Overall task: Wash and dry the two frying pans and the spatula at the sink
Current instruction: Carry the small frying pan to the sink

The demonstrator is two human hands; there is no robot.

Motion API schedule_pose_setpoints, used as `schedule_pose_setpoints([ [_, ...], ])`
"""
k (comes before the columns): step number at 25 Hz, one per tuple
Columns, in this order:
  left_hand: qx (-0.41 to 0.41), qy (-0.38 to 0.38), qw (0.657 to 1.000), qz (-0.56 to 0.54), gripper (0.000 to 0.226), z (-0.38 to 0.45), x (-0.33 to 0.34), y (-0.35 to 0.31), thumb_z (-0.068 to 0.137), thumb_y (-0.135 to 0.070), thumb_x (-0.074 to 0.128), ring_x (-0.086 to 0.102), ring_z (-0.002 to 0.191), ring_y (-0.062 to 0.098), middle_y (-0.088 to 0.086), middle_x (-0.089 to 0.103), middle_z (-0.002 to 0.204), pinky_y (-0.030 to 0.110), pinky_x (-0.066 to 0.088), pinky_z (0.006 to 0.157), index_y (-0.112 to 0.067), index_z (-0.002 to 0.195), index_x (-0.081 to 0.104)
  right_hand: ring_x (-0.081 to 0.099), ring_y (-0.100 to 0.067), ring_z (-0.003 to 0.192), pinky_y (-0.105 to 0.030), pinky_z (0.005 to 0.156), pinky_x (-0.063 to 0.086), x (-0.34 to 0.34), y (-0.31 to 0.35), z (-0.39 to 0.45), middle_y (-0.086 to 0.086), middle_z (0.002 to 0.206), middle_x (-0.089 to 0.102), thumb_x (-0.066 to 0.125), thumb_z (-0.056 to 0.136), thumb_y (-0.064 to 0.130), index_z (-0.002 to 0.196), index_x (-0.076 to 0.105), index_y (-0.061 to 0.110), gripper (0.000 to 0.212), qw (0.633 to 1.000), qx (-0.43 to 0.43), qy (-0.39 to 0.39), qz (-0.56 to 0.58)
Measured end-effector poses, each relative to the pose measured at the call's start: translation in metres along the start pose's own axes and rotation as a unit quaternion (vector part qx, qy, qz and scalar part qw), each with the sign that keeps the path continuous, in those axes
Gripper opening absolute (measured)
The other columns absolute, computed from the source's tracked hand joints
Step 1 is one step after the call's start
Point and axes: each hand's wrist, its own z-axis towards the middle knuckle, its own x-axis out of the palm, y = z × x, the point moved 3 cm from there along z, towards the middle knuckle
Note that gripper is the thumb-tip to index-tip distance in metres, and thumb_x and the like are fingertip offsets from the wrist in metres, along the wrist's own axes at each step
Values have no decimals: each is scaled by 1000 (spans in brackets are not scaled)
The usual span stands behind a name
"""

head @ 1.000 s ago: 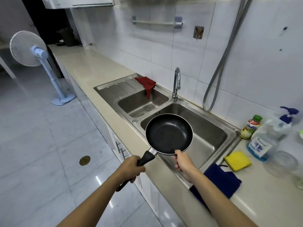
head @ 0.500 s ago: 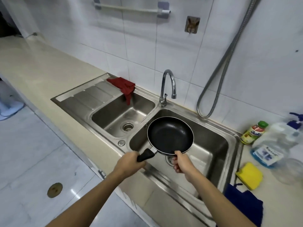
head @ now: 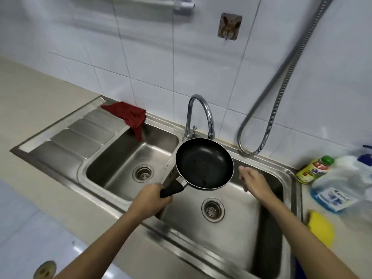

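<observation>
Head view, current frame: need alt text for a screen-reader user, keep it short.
A person's left hand grips the handle of a black frying pan held over the right basin of a steel double sink, under the faucet, while the open right hand hovers beside the pan. A red cloth drapes over the left basin's edge; dish soap bottles and a yellow sponge sit on the right.

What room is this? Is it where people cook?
Most likely a home kitchen. A steel double-bowl sink with a curved chrome tap is set into a beige counter, the left hand holds a black frying pan over it, and a yellow sponge lies beside it.
</observation>
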Motion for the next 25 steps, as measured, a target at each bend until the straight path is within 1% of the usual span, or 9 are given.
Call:
schedule_pose_setpoints([
  [3, -22, 3, 999, -31, 21, 14, 7, 0, 83, -29, 66, 52, 48, 9, 2, 60, 62, 22, 39, 46, -10, 74, 64, 55, -26, 64, -39, 69, 45, -8, 21, 80, -3, 64, 58, 43, 99, 37, 70, 53, 18, 36, 997, -60, -31, -38],
  [7, -56, -3, 997, -46, 25, 27, 16, 2, 82, -30, 67, 50, 46, 5, -4, 55, 56, 17, 33, 41, -23, 62, 54, 54, -23, 74, -34, 68, 40, 27, 68, 172, -4, 77, 61, 48, 96, 30, 79, 54, 16, 22, 976, -161, 39, -138],
  [10, -69, 2, 996, -52, 29, 31, 19, 4, 83, -30, 68, 49, 41, 3, -6, 51, 51, 16, 33, 40, -26, 60, 50, 54, -27, 73, -35, 68, 40, 47, 103, 210, -6, 76, 57, 48, 90, 27, 72, 53, 14, 22, 945, -247, 101, -188],
  [13, -70, 4, 995, -67, 29, 40, 18, 1, 85, -31, 68, 48, 41, 2, -7, 50, 50, 16, 34, 42, -27, 61, 50, 61, -32, 88, -41, 81, 48, 76, 109, 236, -15, 94, 66, 48, 94, 33, 93, 62, 5, 32, 911, -257, 178, -267],
  [16, -62, 15, 996, -62, 29, 44, 22, 0, 85, -32, 69, 48, 42, 3, -7, 49, 50, 17, 34, 43, -28, 62, 51, 61, -33, 100, -36, 83, 42, 92, 98, 244, -14, 102, 65, 38, 98, 38, 93, 57, 15, 30, 883, -271, 145, -354],
  [18, -57, 22, 997, -56, 25, 44, 27, 2, 83, -34, 69, 48, 43, 5, -4, 52, 51, 17, 33, 44, -25, 65, 56, 56, -33, 115, -31, 87, 39, 99, 94, 238, -18, 117, 60, 40, 101, 22, 111, 59, 9, 25, 870, -309, 147, -355],
  [20, -61, 27, 996, -50, 23, 43, 32, 4, 81, -38, 69, 48, 45, 6, 1, 57, 56, 26, 38, 48, -20, 70, 60, 59, -35, 108, -27, 74, 37, 105, 97, 231, -19, 108, 62, 37, 102, 20, 113, 58, 2, 30, 834, -368, 146, -383],
  [22, -68, 28, 996, -43, 24, 44, 35, 4, 80, -41, 68, 50, 49, 7, 1, 59, 58, 33, 43, 51, -19, 72, 61, 62, -35, 81, -36, 66, 38, 115, 104, 227, -16, 79, 60, 21, 101, 30, 97, 56, 6, 42, 766, -447, 122, -447],
  [25, -68, 28, 997, -40, 25, 43, 37, 4, 81, -41, 67, 50, 50, 8, -3, 55, 56, 32, 42, 52, -21, 70, 59, 63, -32, 68, -34, 58, 35, 126, 114, 217, -14, 74, 63, 27, 100, 30, 87, 56, 8, 38, 736, -461, 161, -469],
])
